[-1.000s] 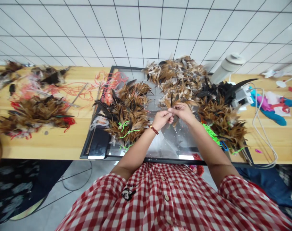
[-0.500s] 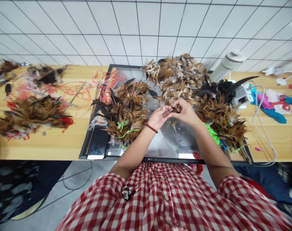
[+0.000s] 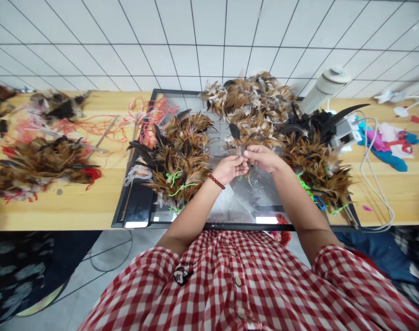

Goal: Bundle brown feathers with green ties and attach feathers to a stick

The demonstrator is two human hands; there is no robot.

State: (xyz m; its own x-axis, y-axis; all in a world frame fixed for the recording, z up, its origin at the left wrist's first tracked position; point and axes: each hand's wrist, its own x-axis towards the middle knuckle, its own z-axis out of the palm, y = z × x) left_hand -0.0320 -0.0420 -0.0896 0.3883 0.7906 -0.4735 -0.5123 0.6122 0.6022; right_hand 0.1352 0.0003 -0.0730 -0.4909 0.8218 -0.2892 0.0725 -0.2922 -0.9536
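Note:
My left hand (image 3: 232,167) and my right hand (image 3: 262,157) meet over the glass panel (image 3: 243,202), fingers pinched together on a small bunch of brown feathers (image 3: 239,143) that stands up between them. A red bead bracelet (image 3: 216,181) circles my left wrist. Just behind my hands lies a loose heap of brown and grey feathers (image 3: 254,103). A tied bundle of brown feathers with green cord (image 3: 178,161) lies to the left of my hands. To their right sits another tied bundle (image 3: 318,168).
The black-framed glass panel rests on a long wooden bench (image 3: 74,202). More feather bundles and red string (image 3: 40,161) lie at the left. A white cylinder (image 3: 324,89), black feathers (image 3: 316,122), a white cable (image 3: 375,184) and coloured scraps (image 3: 388,145) occupy the right.
My hands stay joined at the same spot; the fingers have shifted on the feathers, and a dark feather tip now stands above them. The view has tilted slightly.

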